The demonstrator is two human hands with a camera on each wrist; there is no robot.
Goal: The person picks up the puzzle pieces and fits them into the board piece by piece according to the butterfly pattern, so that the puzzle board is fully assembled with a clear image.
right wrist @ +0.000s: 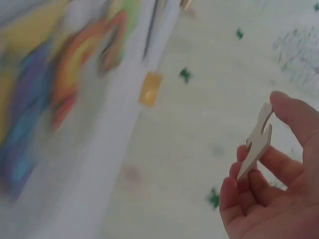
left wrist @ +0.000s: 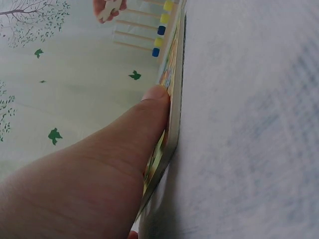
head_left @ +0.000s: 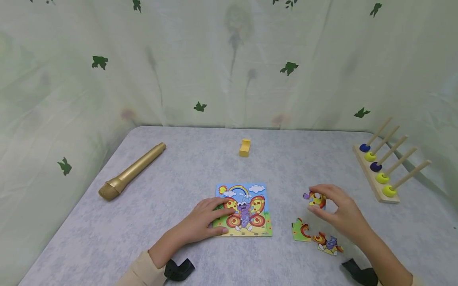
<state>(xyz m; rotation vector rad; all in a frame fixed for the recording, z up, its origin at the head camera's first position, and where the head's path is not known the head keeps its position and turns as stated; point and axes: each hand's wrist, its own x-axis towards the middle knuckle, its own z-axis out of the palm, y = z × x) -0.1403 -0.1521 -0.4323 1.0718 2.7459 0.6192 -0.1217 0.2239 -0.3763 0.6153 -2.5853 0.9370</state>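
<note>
A square butterfly puzzle (head_left: 262,226) lies flat on the table in the head view, its picture filled in with a rainbow, sun and clouds. My left hand (head_left: 198,223) rests on its left part with fingers extended; the left wrist view has the thumb (left wrist: 132,124) lying along the board's edge. Above the table to the right, my right hand (head_left: 341,210) pinches a puzzle piece (head_left: 317,200) between thumb and fingers. Its plain wooden back (right wrist: 256,147) faces the right wrist camera. Below that hand lie a green-and-red puzzle piece (head_left: 301,231) and a purple-and-yellow one (head_left: 328,244).
A gold microphone (head_left: 134,171) lies at the left of the table. Near the back middle stands a small yellow chair-shaped block (head_left: 245,148). A wooden peg stand (head_left: 372,174) with blue and yellow beads is at the right. Behind hangs a leaf-print curtain (head_left: 222,71).
</note>
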